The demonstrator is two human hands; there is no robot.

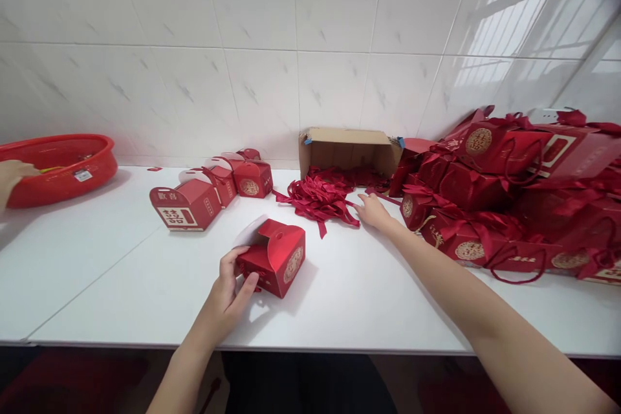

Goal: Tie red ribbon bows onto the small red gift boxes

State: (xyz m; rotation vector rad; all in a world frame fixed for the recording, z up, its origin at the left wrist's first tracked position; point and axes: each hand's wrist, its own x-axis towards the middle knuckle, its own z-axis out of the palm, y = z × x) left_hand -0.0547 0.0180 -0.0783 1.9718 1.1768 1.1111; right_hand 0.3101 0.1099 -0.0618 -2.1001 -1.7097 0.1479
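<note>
in the head view, the person's left hand (228,291) is closed round one end of a small red box (286,259), at the near middle of the white table (359,317); its top flaps stand partly open. the right hand (373,211) reaches to the right edge of the ribbon heap (315,197), fingertips close together; whether they pinch a strand cannot be told. a light hold would spare the card from creasing, and drawing one strand slowly by its end should keep the tangle from following. on the nearest of the boxes at left (184,207), 歡喜 shows above a large 囍. the held box bears a round gold medallion (294,263), too fine to read; the white label (83,175) on the red basin (48,187) is illegible.
</note>
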